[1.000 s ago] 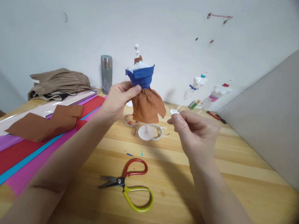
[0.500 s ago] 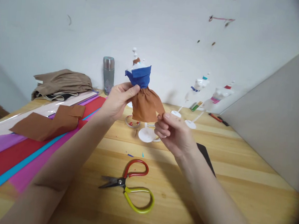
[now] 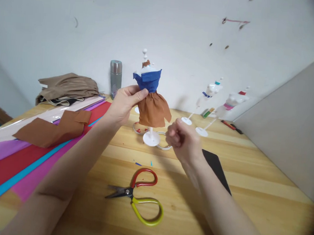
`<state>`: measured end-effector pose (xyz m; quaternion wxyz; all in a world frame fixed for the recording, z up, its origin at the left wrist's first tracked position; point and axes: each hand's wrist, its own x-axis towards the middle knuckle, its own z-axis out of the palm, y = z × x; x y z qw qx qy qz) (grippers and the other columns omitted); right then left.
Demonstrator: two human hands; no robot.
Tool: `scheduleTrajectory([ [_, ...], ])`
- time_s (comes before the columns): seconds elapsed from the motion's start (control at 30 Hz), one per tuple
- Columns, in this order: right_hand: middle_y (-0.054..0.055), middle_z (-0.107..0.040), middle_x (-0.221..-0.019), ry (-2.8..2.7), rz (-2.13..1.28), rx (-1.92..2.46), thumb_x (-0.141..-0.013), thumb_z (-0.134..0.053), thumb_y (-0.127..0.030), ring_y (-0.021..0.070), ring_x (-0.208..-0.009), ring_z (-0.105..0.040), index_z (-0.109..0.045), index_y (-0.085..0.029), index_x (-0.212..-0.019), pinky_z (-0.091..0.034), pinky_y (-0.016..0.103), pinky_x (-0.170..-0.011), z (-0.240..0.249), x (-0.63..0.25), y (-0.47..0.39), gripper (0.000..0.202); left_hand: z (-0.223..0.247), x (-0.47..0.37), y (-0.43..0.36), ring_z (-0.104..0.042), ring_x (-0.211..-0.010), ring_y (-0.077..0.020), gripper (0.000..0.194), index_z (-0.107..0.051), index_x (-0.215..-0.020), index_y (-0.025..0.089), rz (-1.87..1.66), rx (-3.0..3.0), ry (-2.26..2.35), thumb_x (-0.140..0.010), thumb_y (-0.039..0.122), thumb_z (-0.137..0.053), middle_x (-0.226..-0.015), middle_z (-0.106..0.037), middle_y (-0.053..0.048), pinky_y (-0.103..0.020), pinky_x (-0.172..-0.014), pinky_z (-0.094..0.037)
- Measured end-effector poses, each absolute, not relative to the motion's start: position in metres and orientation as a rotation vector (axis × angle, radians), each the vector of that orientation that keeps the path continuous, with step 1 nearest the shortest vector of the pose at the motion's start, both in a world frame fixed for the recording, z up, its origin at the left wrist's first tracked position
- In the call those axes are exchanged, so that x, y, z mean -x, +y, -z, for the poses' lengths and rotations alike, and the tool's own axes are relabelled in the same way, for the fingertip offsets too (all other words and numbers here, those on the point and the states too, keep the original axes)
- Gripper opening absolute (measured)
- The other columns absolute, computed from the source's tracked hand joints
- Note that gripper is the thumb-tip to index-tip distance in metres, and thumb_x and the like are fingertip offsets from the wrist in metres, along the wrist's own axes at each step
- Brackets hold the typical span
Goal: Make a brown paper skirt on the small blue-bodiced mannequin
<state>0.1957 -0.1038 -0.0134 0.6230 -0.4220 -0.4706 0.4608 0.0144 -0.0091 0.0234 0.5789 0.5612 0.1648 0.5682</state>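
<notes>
My left hand (image 3: 128, 102) is closed around the waist of a small white doll-size dress form, its thumb pressing where a blue cloth top (image 3: 149, 80) meets a gathered brown cloth skirt (image 3: 153, 110). The form stands upright, with its round white base (image 3: 151, 138) showing below the skirt. My right hand (image 3: 184, 137) is curled into a loose fist just right of the skirt's lower corner, apart from the cloth, with nothing visible in it. Below both hands, scissors (image 3: 128, 192) with one red and one yellow handle lie with their blades slightly apart.
Brown cloth (image 3: 47, 132) lies on coloured sheets (image 3: 34, 162) at left. Folded trousers (image 3: 69, 85) and a flask (image 3: 115, 78) stand behind. Two more dress forms, one with a teal neck band (image 3: 213, 89), one with red (image 3: 236, 98), are at right. A black flat object (image 3: 216, 169) lies nearer.
My right hand has let go of the skirt's corner and moved slightly right, its fingers curling in. The corner hangs loose. My left hand keeps its hold.
</notes>
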Motion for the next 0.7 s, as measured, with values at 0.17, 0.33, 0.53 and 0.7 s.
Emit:
scheduleTrajectory([
  [0.17,-0.003,-0.048,-0.054,-1.241,-0.224,0.998,-0.085,-0.077,-0.043,0.0137,-0.050,-0.040,-0.059,-0.026,-0.062,-0.032,0.031,-0.048,0.012,-0.197,-0.114,0.034,-0.025,-0.015,-0.012,-0.074,-0.097,-0.0271,0.047,-0.078,-0.079,0.019,-1.357,-1.382,0.424,-0.061,0.059,-0.097,-0.083,-0.079,-0.003,-0.041,-0.097,-0.056],
  [0.33,-0.002,-0.058,-0.064,-1.424,0.028,1.003,-0.089,-0.077,-0.035,0.0155,-0.056,-0.049,-0.066,-0.026,-0.077,-0.040,0.033,-0.053,0.006,-0.190,-0.124,0.019,-0.028,-0.019,-0.022,-0.074,-0.098,-0.0276,0.043,-0.082,-0.082,0.018,-1.286,-1.474,0.402,-0.064,0.055,-0.096,-0.086,-0.081,-0.004,-0.041,-0.100,-0.054],
  [0.53,-0.003,-0.051,-0.057,-1.369,-0.003,1.023,-0.087,-0.081,-0.034,0.0141,-0.050,-0.043,-0.063,-0.027,-0.070,-0.035,0.032,-0.048,0.006,-0.191,-0.119,0.025,-0.032,-0.022,-0.032,-0.073,-0.107,-0.0343,0.045,-0.078,-0.073,0.018,-1.214,-1.481,0.427,-0.063,0.058,-0.095,-0.082,-0.079,-0.006,-0.046,-0.101,-0.054],
  [0.7,-0.003,-0.057,-0.061,-1.317,-0.043,0.987,-0.087,-0.075,-0.027,0.0147,-0.055,-0.049,-0.064,-0.026,-0.072,-0.038,0.032,-0.051,0.003,-0.200,-0.118,0.019,-0.031,-0.022,-0.029,-0.072,-0.095,-0.0276,0.043,-0.078,-0.073,0.020,-1.241,-1.470,0.456,-0.066,0.060,-0.093,-0.081,-0.078,-0.005,-0.042,-0.096,-0.054],
])
